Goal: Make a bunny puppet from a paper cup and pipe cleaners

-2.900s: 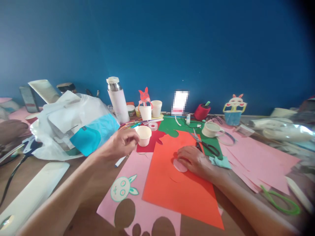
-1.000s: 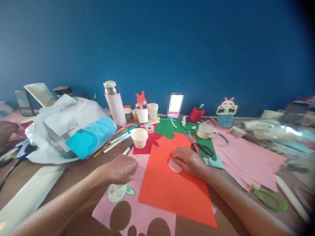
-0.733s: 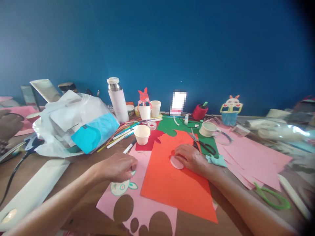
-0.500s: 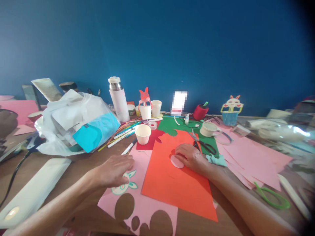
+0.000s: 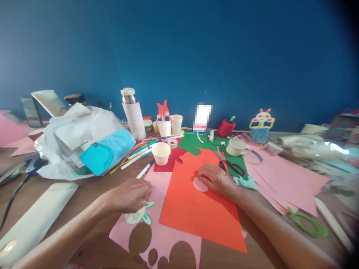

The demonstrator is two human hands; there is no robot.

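While the left hand (image 5: 129,195) covers part of the rabbit face (image 5: 137,216), its fingers curl together; whether they grip it, I cannot tell. The rabbit lies on the pink sheet (image 5: 160,228), long axis sideways, ears pointing right. The right hand (image 5: 216,180) partly hides the pink disc (image 5: 199,185) on the orange sheet (image 5: 196,218), fingers together, grip unclear. Worktop (image 5: 95,246) shows left of the pink sheet's edge.

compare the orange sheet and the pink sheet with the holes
The orange sheet has a cut, uneven far edge, while the pink sheet has several rounded holes. The orange sheet overlaps the pink sheet, which lies partly beneath it. The right hand rests over the orange sheet, not the pink sheet. Both lie flat.
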